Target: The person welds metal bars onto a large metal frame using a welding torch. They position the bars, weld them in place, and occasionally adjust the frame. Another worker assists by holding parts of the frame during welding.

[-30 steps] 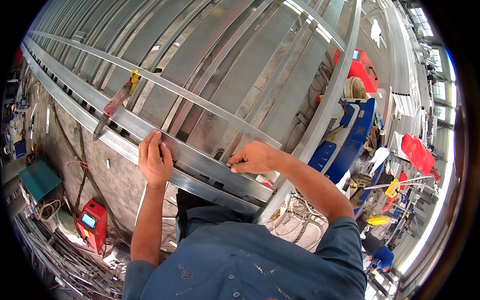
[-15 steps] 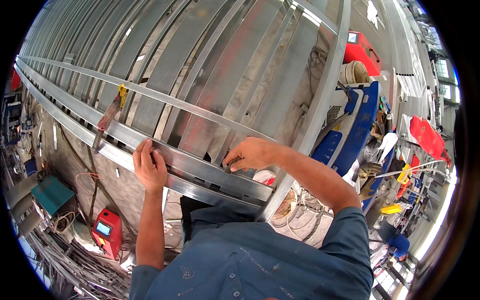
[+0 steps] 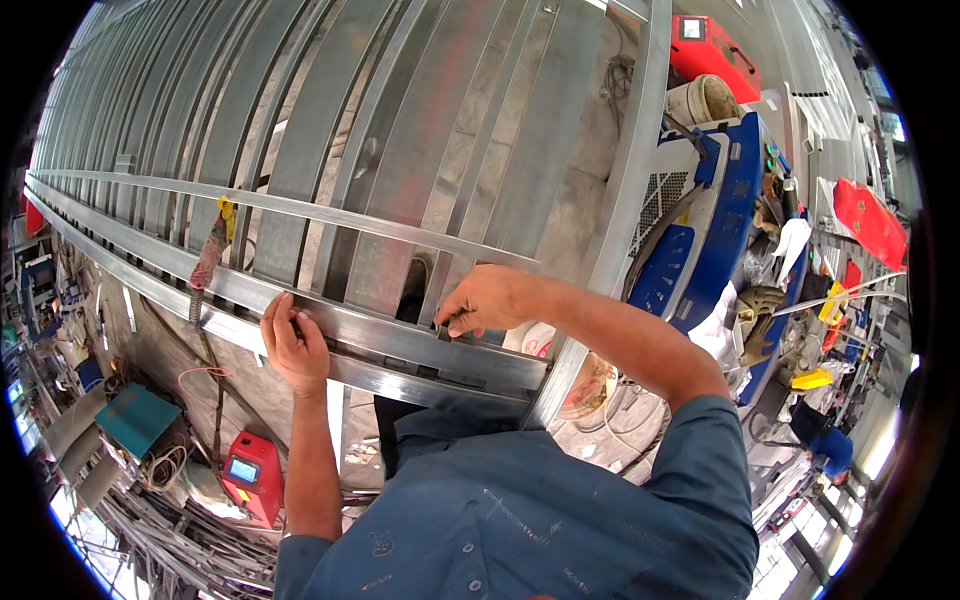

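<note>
A long silver metal bar (image 3: 365,329) runs across the near side of a large metal frame. The fingers of my left hand (image 3: 297,348) bend over this bar, tips at its far edge. Farther right, my right hand (image 3: 488,300) is closed in a pinch just above the same bar, beside a short crosspiece (image 3: 436,283). A small dark bit shows under its fingertips, too hidden to name. A thinner metal strip (image 3: 345,219) crosses the frame beyond both hands. To the left, a welding torch (image 3: 210,253) with a worn reddish handle and yellow tip leans across the bars.
A blue machine (image 3: 697,225) stands to the right, with work gloves (image 3: 757,322) beside it. Behind it are a bucket (image 3: 703,99) and a red machine (image 3: 715,55). At lower left are a red box with a screen (image 3: 252,478) and a teal box (image 3: 137,420). Cables lie around.
The whole view has shifted a little, so the frame and the machines sit differently in it. My hands keep nearly the same places and poses on the bar.
</note>
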Demonstrator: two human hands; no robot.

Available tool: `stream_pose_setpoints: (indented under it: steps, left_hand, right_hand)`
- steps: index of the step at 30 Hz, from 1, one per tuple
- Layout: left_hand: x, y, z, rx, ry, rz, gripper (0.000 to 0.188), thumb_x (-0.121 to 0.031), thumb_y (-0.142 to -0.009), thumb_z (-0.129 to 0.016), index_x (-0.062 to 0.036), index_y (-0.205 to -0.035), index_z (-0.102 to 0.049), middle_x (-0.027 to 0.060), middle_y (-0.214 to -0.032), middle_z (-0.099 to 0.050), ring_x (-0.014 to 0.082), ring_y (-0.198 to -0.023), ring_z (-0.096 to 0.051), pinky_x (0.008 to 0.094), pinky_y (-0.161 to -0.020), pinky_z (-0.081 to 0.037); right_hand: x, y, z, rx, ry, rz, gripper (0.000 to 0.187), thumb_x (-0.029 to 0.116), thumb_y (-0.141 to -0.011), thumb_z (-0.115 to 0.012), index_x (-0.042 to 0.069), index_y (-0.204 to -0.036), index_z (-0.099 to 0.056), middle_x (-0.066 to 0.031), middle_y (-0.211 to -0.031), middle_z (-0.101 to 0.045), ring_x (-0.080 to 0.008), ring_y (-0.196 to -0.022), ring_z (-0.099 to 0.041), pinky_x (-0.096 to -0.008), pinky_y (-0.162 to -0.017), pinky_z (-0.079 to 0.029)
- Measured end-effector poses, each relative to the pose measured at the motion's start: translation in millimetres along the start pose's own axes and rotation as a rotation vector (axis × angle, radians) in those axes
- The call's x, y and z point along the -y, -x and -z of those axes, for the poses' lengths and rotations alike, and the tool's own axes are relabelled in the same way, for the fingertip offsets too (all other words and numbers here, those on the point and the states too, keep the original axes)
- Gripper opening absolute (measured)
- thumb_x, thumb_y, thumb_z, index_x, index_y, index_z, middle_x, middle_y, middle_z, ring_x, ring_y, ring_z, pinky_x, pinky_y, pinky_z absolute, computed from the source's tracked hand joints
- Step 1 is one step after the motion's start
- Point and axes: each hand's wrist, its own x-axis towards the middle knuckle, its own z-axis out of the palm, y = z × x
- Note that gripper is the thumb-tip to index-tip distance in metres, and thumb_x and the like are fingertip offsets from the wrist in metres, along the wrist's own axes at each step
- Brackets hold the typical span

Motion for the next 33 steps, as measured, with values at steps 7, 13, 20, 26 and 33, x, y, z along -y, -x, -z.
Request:
stream_pose_setpoints:
  steps: [7,13,20,26,33]
  left_hand:
    - [-89.4,19.3,10.0,0.367,0.14,-0.229,0.039,-0.014,-0.091,-0.082,-0.0009,-0.127,-0.073,0.0162,-0.117,-0.074,0.0378,-0.103,-0.07,0.0481,-0.089,-0.058]
    - [-156.9,34.8,-1.7,0.522,0.02,-0.154,0.042,-0.03,-0.084,-0.09,-0.0037,-0.112,-0.072,0.0144,-0.098,-0.069,0.0382,-0.095,-0.069,0.0491,-0.082,-0.056]
    - [-162.3,35.4,-13.6,0.48,-0.039,-0.18,0.037,-0.031,-0.085,-0.089,-0.0051,-0.106,-0.073,0.0132,-0.095,-0.069,0.0394,-0.09,-0.069,0.0498,-0.079,-0.055]
    - [-157.6,36.0,-19.9,0.449,0.045,-0.185,0.028,-0.024,-0.085,-0.088,-0.0036,-0.098,-0.074,0.0138,-0.087,-0.069,0.0399,-0.08,-0.068,0.0496,-0.072,-0.054]
    - [-149.7,33.1,-20.8,0.46,0.121,-0.163,0.021,-0.017,-0.082,-0.088,-0.0043,-0.089,-0.072,0.0144,-0.077,-0.066,0.0397,-0.07,-0.066,0.0484,-0.063,-0.052]
  right_hand:
    - [-3.6,2.4,-3.7,-0.03,-0.01,0.013,0.036,0.031,-0.105,-0.072,0.016,-0.137,-0.079,-0.005,-0.113,-0.085,-0.0188,-0.087,-0.083,-0.0362,-0.084,-0.061]
    - [-2.7,6.3,-6.2,-0.087,0.02,0.02,0.034,0.033,-0.099,-0.076,0.022,-0.13,-0.083,-0.0053,-0.105,-0.085,-0.018,-0.084,-0.083,-0.0346,-0.08,-0.061]
    - [-6.4,6.1,-7.0,-0.093,-0.012,0.035,0.033,0.034,-0.097,-0.077,0.023,-0.127,-0.084,-0.005,-0.093,-0.084,-0.0166,-0.081,-0.082,-0.0349,-0.076,-0.061]
    - [-5.5,8.7,-3.5,-0.063,0.027,0.062,0.036,0.03,-0.097,-0.075,0.023,-0.131,-0.082,-0.0058,-0.101,-0.084,-0.0218,-0.09,-0.082,-0.0392,-0.08,-0.061]
    - [-2.5,7.0,-8.8,-0.139,0.353,0.116,0.035,0.015,-0.092,-0.069,0.02,-0.123,-0.083,-0.013,-0.112,-0.082,-0.0374,-0.105,-0.078,-0.05,-0.089,-0.062]
